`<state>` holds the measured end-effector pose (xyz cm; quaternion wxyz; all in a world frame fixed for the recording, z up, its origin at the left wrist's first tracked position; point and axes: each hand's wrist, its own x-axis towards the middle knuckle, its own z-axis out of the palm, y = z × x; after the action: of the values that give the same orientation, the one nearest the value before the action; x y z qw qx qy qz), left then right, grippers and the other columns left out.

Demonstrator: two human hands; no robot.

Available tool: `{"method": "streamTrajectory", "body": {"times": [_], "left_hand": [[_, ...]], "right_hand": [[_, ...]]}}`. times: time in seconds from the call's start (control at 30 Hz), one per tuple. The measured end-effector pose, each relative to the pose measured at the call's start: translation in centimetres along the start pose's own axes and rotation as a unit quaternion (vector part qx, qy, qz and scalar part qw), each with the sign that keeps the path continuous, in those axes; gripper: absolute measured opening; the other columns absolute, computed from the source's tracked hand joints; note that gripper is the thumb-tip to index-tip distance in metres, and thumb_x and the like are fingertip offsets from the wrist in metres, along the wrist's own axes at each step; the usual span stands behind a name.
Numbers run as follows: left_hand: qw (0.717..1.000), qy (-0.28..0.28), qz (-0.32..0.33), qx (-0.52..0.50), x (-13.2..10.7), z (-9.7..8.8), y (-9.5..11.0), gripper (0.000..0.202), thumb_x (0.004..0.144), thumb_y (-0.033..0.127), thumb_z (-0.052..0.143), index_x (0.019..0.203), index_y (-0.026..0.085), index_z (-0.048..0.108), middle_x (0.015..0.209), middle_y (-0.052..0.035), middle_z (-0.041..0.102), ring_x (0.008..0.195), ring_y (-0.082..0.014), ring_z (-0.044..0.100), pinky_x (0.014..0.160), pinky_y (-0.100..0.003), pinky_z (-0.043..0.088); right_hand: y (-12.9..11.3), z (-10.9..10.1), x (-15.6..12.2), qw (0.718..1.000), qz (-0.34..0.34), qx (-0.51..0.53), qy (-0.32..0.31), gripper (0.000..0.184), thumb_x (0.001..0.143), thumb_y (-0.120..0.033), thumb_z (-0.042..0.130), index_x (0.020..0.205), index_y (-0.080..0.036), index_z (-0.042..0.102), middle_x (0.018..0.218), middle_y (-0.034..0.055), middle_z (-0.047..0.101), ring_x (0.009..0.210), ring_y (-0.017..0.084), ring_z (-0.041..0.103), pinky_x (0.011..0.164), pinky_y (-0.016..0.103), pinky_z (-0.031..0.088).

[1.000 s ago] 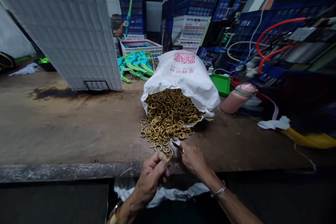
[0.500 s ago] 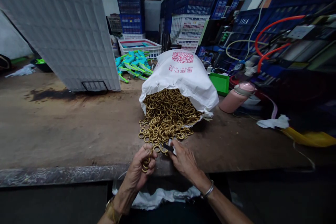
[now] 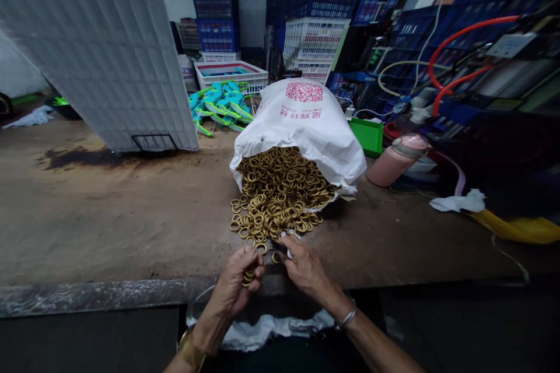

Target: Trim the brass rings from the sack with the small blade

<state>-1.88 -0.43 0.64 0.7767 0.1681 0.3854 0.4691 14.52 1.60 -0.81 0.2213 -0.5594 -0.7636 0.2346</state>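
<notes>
A white sack [image 3: 306, 122] lies on its side on the brown workbench [image 3: 109, 215], spilling a heap of brass rings [image 3: 280, 192] toward me. My left hand [image 3: 236, 288] is closed around a few brass rings at the bench's front edge. My right hand [image 3: 304, 268] pinches a small dark tool with a white tip [image 3: 280, 246] right at the near edge of the ring heap. Both hands sit close together, almost touching.
A white grid panel [image 3: 114, 46] leans at the back left. Teal and green plastic parts [image 3: 221, 105] lie behind the sack. A pink flask [image 3: 394, 163], a green box [image 3: 368, 137], stacked blue and white crates [image 3: 315, 23] and red hoses [image 3: 459, 64] crowd the right. A white bag [image 3: 262, 326] hangs below the bench edge.
My left hand went from pinching a single ring to holding a small bunch of rings. Both hands shifted slightly left and stayed at the heap's near edge.
</notes>
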Motion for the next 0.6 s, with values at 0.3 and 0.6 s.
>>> {"method": "streamTrajectory", "body": {"times": [0.3,0.6], "left_hand": [[0.970,0.017,0.074,0.230,0.3,1.2,-0.6,0.033,0.069,0.044,0.061,0.087,0.017,0.053,0.045,0.0099,0.038,0.034,-0.0031,0.028,0.034,-0.014,0.021],[0.959,0.038,0.111,0.257,0.0,1.8,-0.4,0.027,0.068,0.042,0.061,0.067,0.017,0.050,0.044,0.0098,0.035,0.037,-0.0041,0.026,0.037,-0.016,0.021]], "right_hand": [[-1.9,-1.9,0.2,0.980,0.031,0.194,-0.041,0.018,0.079,-0.027,0.044,0.065,-0.018,0.048,0.061,-0.0044,0.044,0.059,0.009,0.040,0.055,0.020,0.031],[-2.5,-1.0,-0.1,0.916,0.139,0.369,-0.073,0.028,0.078,-0.045,0.044,0.066,-0.019,0.043,0.049,-0.0079,0.037,0.044,0.006,0.030,0.042,0.018,0.024]]}}
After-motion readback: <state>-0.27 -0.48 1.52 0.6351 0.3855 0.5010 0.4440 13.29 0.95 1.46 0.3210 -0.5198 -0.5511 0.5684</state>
